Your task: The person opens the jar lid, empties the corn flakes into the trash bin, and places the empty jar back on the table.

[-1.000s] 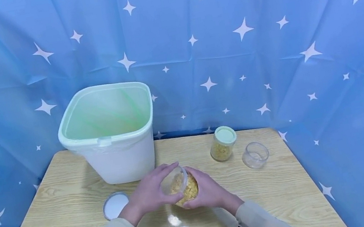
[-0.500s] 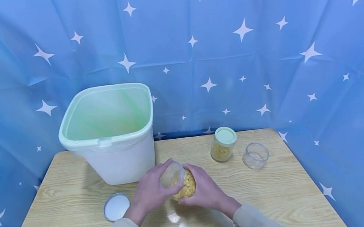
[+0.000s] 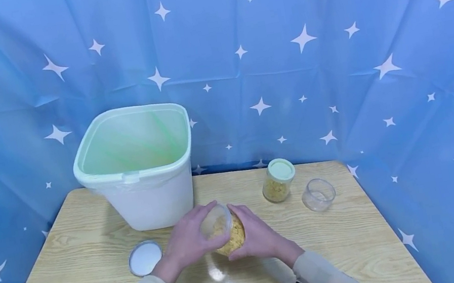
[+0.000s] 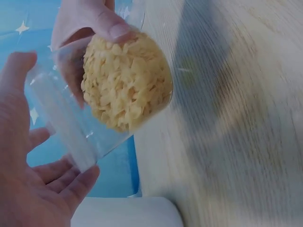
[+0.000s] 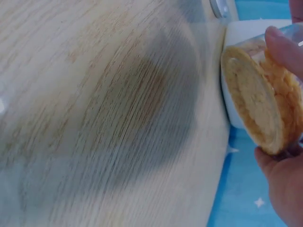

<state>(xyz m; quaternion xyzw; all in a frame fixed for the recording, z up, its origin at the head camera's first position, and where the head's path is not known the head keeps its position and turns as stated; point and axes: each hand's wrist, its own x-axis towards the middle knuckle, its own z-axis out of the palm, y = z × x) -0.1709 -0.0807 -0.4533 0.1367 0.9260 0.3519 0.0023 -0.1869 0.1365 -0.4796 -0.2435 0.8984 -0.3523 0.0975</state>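
Observation:
A clear jar (image 3: 237, 236) part filled with yellow flakes is held tilted above the table between my two hands. My right hand (image 3: 260, 235) grips its body at the filled end, thumb on one side and fingers on the other. At the opposite end, my left hand (image 3: 188, 239) spreads thumb and fingers around the see-through round end. That end has a frosted band (image 4: 64, 123) in the left wrist view, with fingertips on its edge. The flakes (image 4: 128, 85) lie heaped toward the base. In the right wrist view, the jar's flat base (image 5: 253, 97) faces the camera.
Behind my left hand stands a white bin (image 3: 157, 198) with a pale green rim and a liner. A round white lid (image 3: 145, 258) lies beside my left wrist. At the back right are a green-lidded jar (image 3: 276, 183) of yellow pieces and a small clear container (image 3: 319, 194).
The jar and both hands have shifted slightly up and left, and the see-through end has turned more toward the head camera. More of the white lid shows beside my left wrist.

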